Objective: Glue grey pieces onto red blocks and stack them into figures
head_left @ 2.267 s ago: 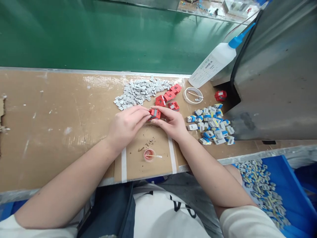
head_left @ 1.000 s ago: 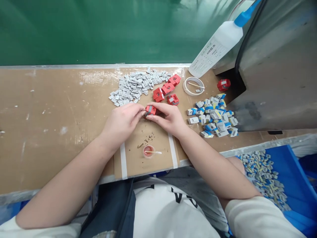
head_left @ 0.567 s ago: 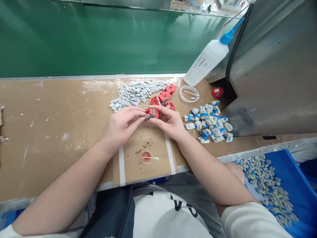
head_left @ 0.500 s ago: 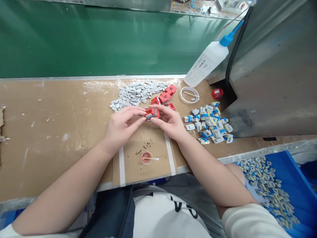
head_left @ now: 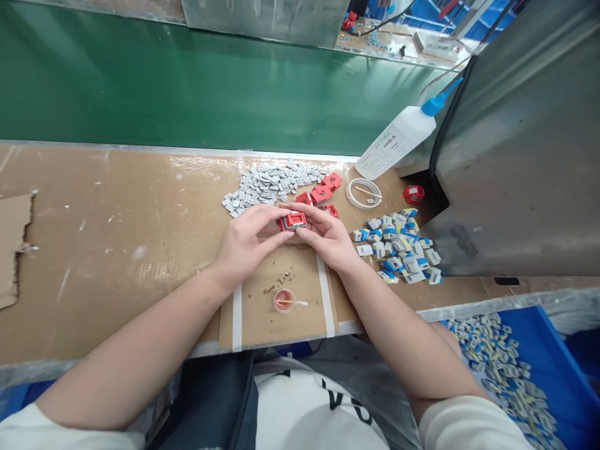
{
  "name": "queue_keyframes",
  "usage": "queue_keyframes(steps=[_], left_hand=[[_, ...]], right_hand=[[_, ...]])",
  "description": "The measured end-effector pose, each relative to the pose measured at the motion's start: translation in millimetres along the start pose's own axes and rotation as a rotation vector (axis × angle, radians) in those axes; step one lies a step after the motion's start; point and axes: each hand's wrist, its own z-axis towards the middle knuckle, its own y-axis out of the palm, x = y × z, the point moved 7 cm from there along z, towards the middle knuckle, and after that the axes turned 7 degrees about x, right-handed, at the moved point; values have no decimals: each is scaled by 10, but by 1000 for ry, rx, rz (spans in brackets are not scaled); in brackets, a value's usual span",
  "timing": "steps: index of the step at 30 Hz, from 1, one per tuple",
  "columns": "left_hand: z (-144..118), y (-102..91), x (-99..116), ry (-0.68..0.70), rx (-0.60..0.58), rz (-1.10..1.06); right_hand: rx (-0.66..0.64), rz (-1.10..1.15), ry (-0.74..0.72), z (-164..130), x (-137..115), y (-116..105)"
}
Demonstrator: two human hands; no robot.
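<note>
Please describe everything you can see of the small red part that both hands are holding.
The small red part is a blocky piece, apparently plastic, with a pale grey rectangle on its upward face. It is held just above the brown worktop, pinched between the fingertips of the left hand and the right hand. More red pieces lie just behind it.

**Parts across the table**

Toward the table's (head_left: 117, 250) far edge lies a pile of small clips (head_left: 274, 182); housings (head_left: 325, 186) sit just right of it. The glue bottle (head_left: 398, 140) leans at the right end, a small dish (head_left: 284, 300) near the front edge.
</note>
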Motion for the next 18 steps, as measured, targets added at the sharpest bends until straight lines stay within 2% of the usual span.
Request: queue_keyframes(steps=[2, 5, 9, 10, 12, 14, 16, 18], left_hand=[[-2, 15, -44, -36, 3, -29], [-11, 85, -226, -240, -21, -249], [-35, 223, -451, -559, -85, -615], [-32, 245, -470, -600, -99, -673], [-20, 271, -476, -636, -114, -751], [-12, 290, -458, -633, -126, -778], [-16, 311, -428, -591, -144, -743], [-27, 325, -392, -509, -167, -638]], right_hand=[[-1, -50, -19, 12, 5, 8], [51, -246, -113, 3, -67, -29], [262, -529, -402, -285, -484, -129], [251, -590, -456, -403, -582, -98], [64, -740, -495, -636, -661, 78], [-109, -881, -464, -846, -617, 251], [-162, -980, -424, -981, -534, 361], [-155, -1030, -417, -1037, -463, 436]])
